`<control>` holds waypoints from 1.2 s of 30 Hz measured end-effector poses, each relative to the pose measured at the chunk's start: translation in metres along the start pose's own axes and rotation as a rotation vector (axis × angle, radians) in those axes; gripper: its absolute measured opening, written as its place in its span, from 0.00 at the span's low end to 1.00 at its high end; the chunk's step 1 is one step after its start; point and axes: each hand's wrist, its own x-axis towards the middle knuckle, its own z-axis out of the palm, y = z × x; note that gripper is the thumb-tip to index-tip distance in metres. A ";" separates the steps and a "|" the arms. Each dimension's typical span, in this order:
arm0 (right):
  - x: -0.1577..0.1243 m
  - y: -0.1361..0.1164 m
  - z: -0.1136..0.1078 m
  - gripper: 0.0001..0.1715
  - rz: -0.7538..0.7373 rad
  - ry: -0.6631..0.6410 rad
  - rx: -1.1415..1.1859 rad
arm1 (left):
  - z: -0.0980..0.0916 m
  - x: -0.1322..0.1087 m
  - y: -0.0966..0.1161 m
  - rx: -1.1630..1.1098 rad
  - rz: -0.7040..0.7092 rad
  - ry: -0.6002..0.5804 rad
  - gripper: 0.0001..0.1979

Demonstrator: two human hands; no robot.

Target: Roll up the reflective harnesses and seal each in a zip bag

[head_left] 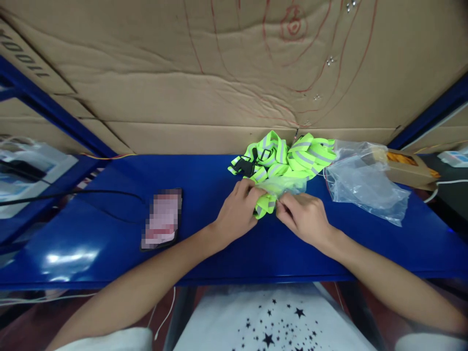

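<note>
My left hand (pixel 237 210) is closed around a folded neon yellow-green reflective strap (pixel 266 204) with a grey stripe. Close beside it, my right hand (pixel 306 215) has its fingers pinched at the edge of a clear plastic bag (pixel 283 184), which lies over and around part of the folded strap. How far the strap sits inside the bag is hidden by my fingers. Just beyond both hands lies a loose heap of the same reflective straps (pixel 305 156), with a black plastic buckle (pixel 244 166) at its left side.
Several clear plastic bags (pixel 365 178) lie right of the heap, against an open cardboard box (pixel 413 168). A phone (pixel 163 219) rests on the blue table (pixel 120 234) to the left, near a black cable (pixel 91 193). Cardboard (pixel 183 97) walls off the back.
</note>
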 end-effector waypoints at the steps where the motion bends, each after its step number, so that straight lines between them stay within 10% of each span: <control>1: 0.000 -0.002 0.003 0.12 -0.007 -0.007 0.014 | 0.003 0.000 0.000 0.029 -0.004 0.012 0.22; 10: 0.002 -0.008 0.007 0.10 -0.046 0.012 0.124 | 0.007 -0.004 -0.003 -0.015 -0.015 0.054 0.26; 13: 0.006 -0.008 -0.003 0.24 -0.185 0.069 0.036 | 0.002 -0.005 0.000 -0.161 0.027 0.016 0.26; 18: 0.006 -0.003 -0.014 0.26 -0.392 -0.142 0.032 | -0.024 0.002 0.009 -0.484 -0.063 -0.191 0.23; 22: 0.001 0.001 -0.013 0.17 -0.314 -0.102 0.194 | -0.049 0.010 0.005 -0.814 -0.037 -0.480 0.40; 27: -0.002 0.001 -0.009 0.32 0.105 0.131 0.587 | -0.043 0.007 0.006 -0.983 -0.092 -0.311 0.57; 30: -0.002 -0.001 -0.009 0.32 0.273 0.149 0.737 | -0.028 0.003 0.012 -1.058 -0.161 -0.308 0.46; 36: 0.004 -0.003 -0.021 0.40 -0.015 0.027 0.410 | -0.018 0.002 0.014 -1.341 -0.245 -0.355 0.36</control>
